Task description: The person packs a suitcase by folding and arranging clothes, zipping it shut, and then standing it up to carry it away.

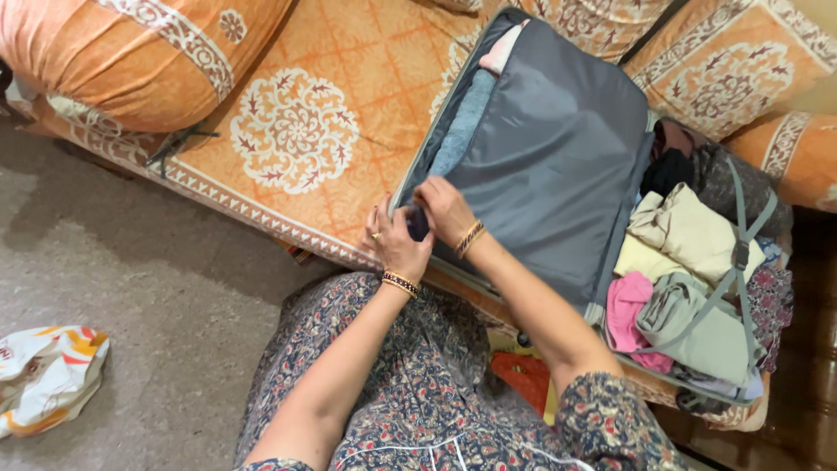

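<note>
bed (331, 131): orange patterned cover, under everything the fingers touch.
suitcase (558, 157): open on the bed, grey divider flap spread beyond the fingertips; folded clothes (689, 296) strapped in, well off from the fingers.
left hand (397, 242): fingers curled at the flap's near corner.
right hand (445, 209): fingers bent, pinching the same corner, touching the left.
bag (48, 375): on the floor, far from both.
</note>
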